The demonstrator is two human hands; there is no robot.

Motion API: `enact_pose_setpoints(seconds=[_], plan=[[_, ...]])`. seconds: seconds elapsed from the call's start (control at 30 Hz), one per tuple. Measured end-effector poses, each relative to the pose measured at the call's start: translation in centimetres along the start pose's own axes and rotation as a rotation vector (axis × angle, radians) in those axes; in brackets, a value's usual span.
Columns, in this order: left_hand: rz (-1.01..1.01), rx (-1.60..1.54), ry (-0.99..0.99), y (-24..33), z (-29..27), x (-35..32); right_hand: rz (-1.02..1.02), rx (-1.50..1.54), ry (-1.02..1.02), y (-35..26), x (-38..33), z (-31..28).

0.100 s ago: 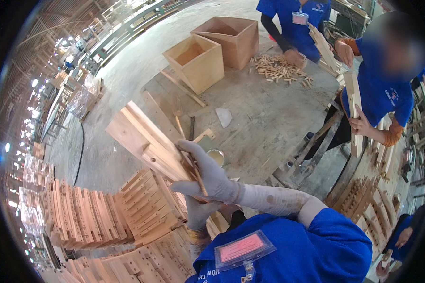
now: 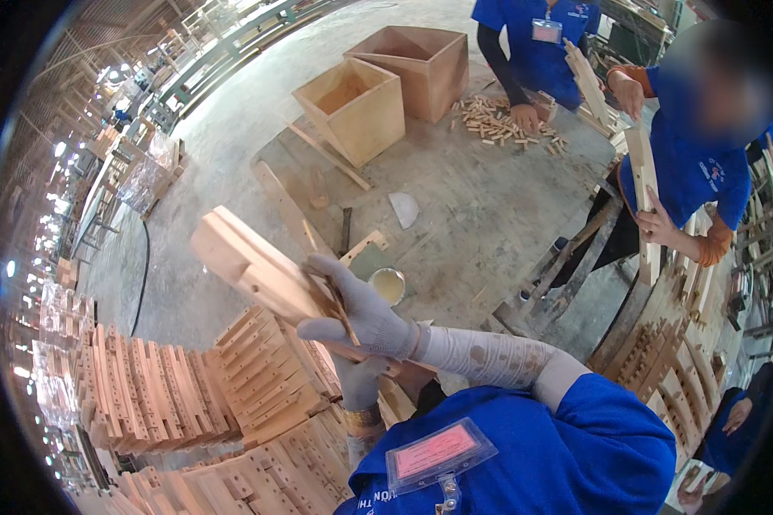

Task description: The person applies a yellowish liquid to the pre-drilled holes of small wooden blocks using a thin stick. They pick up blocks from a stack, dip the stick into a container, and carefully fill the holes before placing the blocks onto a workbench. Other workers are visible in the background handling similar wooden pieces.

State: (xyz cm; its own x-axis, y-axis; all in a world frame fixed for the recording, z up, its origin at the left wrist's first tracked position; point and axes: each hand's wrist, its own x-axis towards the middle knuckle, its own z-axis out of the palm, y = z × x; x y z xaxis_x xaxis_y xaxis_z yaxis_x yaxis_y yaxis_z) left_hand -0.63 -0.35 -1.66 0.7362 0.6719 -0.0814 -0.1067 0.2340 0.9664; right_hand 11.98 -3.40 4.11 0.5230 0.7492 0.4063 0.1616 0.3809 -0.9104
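A long pale wooden part with a notched end slants up to the left in front of me. My left hand, in a grey glove, grips its lower end from underneath. My right hand, also gloved, rests on top of the part and pinches a thin dark stick against the wood. A small open tin with pale contents stands on the floor just beyond my hands.
Stacks of similar wooden parts fill the lower left. Two open wooden boxes stand farther off, with a pile of small dowels beside them. Two people in blue shirts handle slats at the right.
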Motion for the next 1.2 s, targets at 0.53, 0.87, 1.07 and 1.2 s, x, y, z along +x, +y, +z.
enact_pose_setpoints(seconds=[0.53,0.87,1.07,1.2], plan=[[-0.04,-1.104,0.099,0.4,-7.2,4.2,0.245,-0.72,-0.131,12.2,-2.8,-8.6],[0.02,-0.97,0.304,-4.1,-9.8,5.9,0.249,-0.646,-0.1,14.4,-2.9,-8.0],[0.001,-0.986,0.294,-4.6,-9.5,6.9,0.268,-0.527,-0.032,14.0,-4.3,-8.4],[0.038,-0.975,0.27,-4.9,-10.3,6.8,0.237,-0.418,-0.014,13.8,-5.1,-8.3]])
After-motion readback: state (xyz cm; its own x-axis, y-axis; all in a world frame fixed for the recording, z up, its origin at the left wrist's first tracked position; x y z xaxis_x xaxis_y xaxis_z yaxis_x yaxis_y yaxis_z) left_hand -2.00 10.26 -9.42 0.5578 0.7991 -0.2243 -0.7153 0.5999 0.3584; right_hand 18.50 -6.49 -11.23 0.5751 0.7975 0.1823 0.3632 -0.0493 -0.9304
